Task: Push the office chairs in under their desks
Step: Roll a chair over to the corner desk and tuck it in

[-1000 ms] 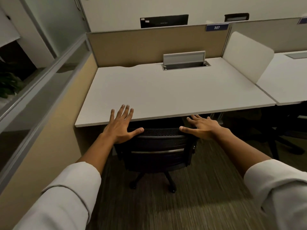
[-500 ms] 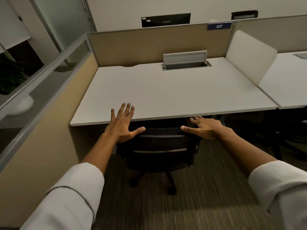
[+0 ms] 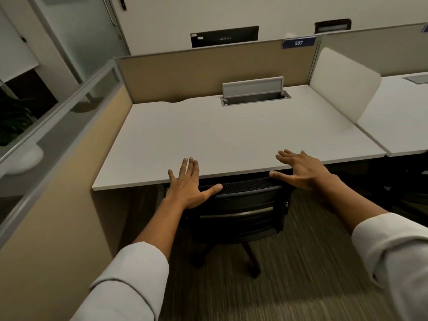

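Pressed flat, fingers spread, left hand [image 3: 188, 188] and right hand [image 3: 303, 170] on chair [image 3: 240, 205] backrest top, desk [image 3: 231, 140] edge directly ahead.

Chair [image 3: 240, 212] tucked under desk [image 3: 231, 140] (front edge), partition [image 3: 201, 72] behind; second desk [image 3: 403, 117] right

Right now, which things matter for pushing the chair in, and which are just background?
Job: chair, desk, left hand, right hand.

Background: cable box, number sign, white divider, neighbouring desk, carpet.
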